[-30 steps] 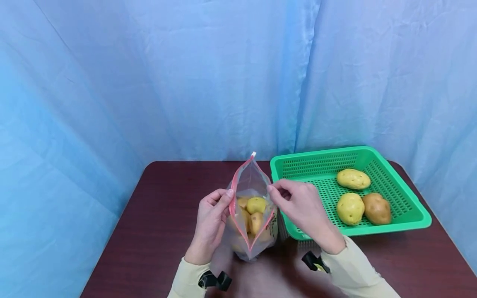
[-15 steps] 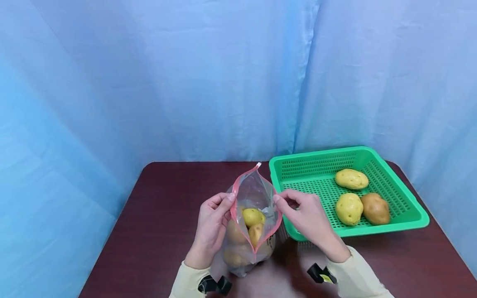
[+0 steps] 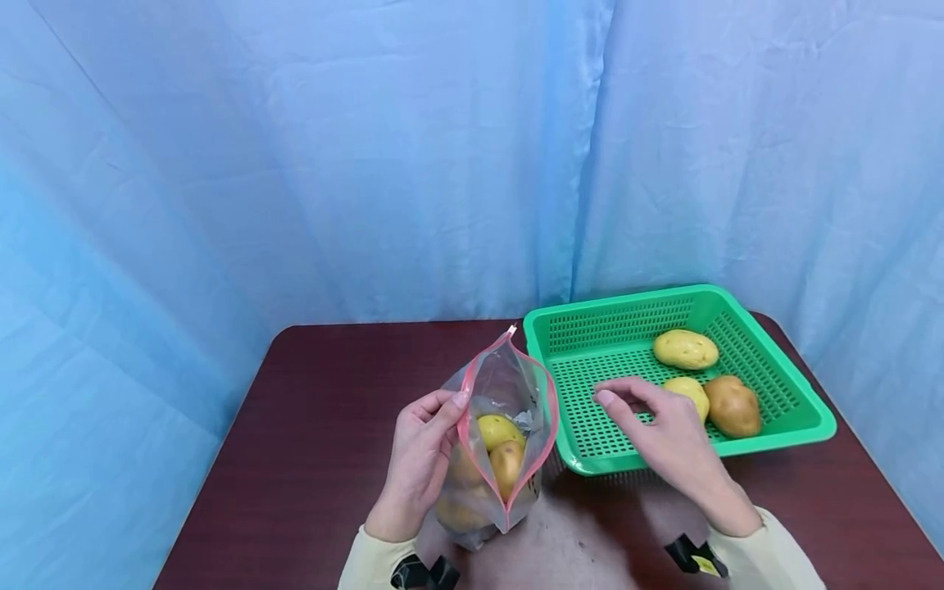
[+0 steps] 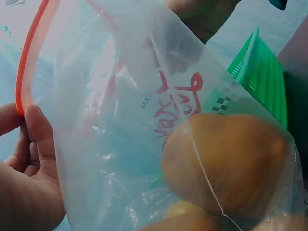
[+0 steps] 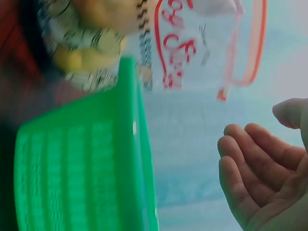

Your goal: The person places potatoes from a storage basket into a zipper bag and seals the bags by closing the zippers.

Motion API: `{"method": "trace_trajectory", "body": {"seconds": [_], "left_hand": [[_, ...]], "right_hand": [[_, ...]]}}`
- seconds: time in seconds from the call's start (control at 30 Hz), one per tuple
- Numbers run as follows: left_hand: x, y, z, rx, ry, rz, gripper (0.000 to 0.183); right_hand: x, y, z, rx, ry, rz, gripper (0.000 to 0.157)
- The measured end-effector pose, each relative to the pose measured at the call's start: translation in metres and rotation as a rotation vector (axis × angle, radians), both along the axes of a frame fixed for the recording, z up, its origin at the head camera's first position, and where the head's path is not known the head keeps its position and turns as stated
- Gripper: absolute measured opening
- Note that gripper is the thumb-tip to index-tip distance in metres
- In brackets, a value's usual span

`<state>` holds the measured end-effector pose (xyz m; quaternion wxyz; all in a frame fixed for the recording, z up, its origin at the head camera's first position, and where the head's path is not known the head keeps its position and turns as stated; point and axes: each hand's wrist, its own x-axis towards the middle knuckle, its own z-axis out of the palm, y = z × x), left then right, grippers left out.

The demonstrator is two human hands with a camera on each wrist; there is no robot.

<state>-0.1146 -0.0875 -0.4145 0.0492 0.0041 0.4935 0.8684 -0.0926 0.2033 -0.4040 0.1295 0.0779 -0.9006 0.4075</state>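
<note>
A clear zip bag [image 3: 479, 512] with a red-pink zip edge stands on the table, its mouth spread wide. Several potatoes [image 3: 506, 467] lie inside it, seen through the plastic in the left wrist view too. My left hand [image 3: 422, 455] pinches the bag's left rim between thumb and fingers. Over the front part of the green basket [image 3: 682, 449] hovers my right hand [image 3: 667, 430], apart from the bag, its fingers loosely bent and holding nothing. Partly behind that hand lies a yellow potato [image 3: 689, 392]. Beside it are a brown potato [image 3: 733, 406] and another yellow potato [image 3: 686, 350].
The dark wooden table [image 3: 324, 426] stretches out to the left of the bag. Blue curtains [image 3: 413, 164] hang behind and at both sides. The basket's near left rim stands close to the bag's right side.
My right hand has let go of the bag's right rim and moved right, over the basket. My left hand keeps its pinch, and the bag's mouth stays spread.
</note>
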Motion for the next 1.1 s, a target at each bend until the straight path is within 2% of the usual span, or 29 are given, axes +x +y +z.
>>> {"method": "trace_trajectory", "body": {"seconds": [0.17,0.5,0.83,1.1], "left_hand": [[0.001,-0.001,-0.001,0.016,0.003,0.018,0.022],[0.001,-0.005,-0.002,0.021,0.017,0.008,0.022],[0.003,-0.007,-0.001,0.023,0.01,0.013,0.023],[0.003,-0.009,-0.002,0.03,0.009,0.01,0.023]], "right_hand": [[0.001,0.027,-0.005,0.045,0.02,-0.026,0.022],[-0.005,0.071,-0.012,0.159,0.069,-0.051,0.035],[-0.015,0.099,-0.024,0.204,0.005,-0.032,0.045],[-0.024,0.115,-0.031,0.235,-0.1,-0.004,0.056]]}}
